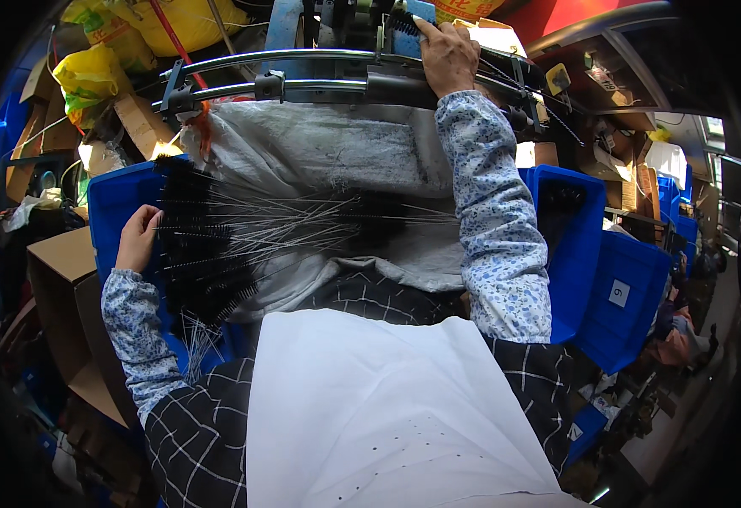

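Observation:
A pile of wire brushes (197, 241) with black bristles and thin twisted metal stems lies on a grey cloth over my lap, bristle ends mostly to the left. My left hand (138, 241) is at the pile's left edge, thumb and fingers pinched on the bristle end of one brush. My right hand (451, 59) reaches up to the machine (320, 72) in front of me. Its fingers close on a black-bristled brush (403, 23) by the blue part of the machine; the palm hides part of it. More brushes (379, 216) lie reversed, bristles at the middle.
Blue plastic bins stand on both sides: a left bin (121, 199) and a right bin (569, 296). Curved metal rails (243, 61) cross before me. An open cardboard box (74, 296) is at far left. Yellow bags (91, 72) and cartons crowd the back left.

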The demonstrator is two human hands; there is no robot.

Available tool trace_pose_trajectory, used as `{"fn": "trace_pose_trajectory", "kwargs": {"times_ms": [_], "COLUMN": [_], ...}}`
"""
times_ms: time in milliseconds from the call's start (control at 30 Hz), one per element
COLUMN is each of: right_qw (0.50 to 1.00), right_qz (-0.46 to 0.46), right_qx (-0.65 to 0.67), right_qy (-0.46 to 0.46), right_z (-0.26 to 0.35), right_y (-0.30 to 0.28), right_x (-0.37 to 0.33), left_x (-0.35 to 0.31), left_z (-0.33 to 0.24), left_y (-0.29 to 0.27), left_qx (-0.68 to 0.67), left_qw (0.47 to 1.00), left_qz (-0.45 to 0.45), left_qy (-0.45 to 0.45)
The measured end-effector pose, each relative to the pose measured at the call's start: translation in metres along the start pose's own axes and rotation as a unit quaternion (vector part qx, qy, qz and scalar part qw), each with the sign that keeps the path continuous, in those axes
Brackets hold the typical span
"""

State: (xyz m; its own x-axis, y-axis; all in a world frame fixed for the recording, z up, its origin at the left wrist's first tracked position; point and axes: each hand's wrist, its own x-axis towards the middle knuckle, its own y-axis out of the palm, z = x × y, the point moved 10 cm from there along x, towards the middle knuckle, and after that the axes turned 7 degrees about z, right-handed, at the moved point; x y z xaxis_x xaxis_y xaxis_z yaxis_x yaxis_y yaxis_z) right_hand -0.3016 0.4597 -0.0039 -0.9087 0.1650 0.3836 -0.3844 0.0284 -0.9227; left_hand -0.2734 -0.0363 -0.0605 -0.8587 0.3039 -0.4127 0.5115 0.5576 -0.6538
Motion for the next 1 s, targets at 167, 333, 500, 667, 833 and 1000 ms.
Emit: {"fn": "trace_pose_trajectory", "kwargs": {"times_ms": [167,333,500,667,833,1000], "right_qw": [1.0,1.0,0.997,0.997,0.998,0.99], "right_qz": [-0.006,0.012,0.073,0.055,0.039,0.043], "right_qx": [-0.013,0.006,0.02,0.047,-0.004,0.03], "right_qy": [0.004,0.004,0.027,-0.011,0.042,0.128], "right_z": [0.001,0.001,-0.006,-0.016,-0.023,-0.049], "right_y": [-0.001,0.001,0.011,0.042,0.019,0.006], "right_x": [-0.001,0.0,0.006,0.02,0.004,-0.016], "left_x": [0.001,-0.013,-0.006,-0.002,-0.006,0.026], "left_z": [-0.002,-0.052,-0.031,-0.044,-0.068,-0.01], "left_y": [0.004,-0.008,-0.041,-0.079,-0.08,-0.085], "left_qx": [-0.034,-0.012,-0.087,-0.252,-0.277,-0.242], "left_qw": [0.999,0.994,0.976,0.931,0.917,0.942], "left_qz": [0.02,-0.086,-0.175,-0.185,-0.193,-0.208], "left_qy": [0.023,0.067,0.092,0.187,0.213,0.105]}}
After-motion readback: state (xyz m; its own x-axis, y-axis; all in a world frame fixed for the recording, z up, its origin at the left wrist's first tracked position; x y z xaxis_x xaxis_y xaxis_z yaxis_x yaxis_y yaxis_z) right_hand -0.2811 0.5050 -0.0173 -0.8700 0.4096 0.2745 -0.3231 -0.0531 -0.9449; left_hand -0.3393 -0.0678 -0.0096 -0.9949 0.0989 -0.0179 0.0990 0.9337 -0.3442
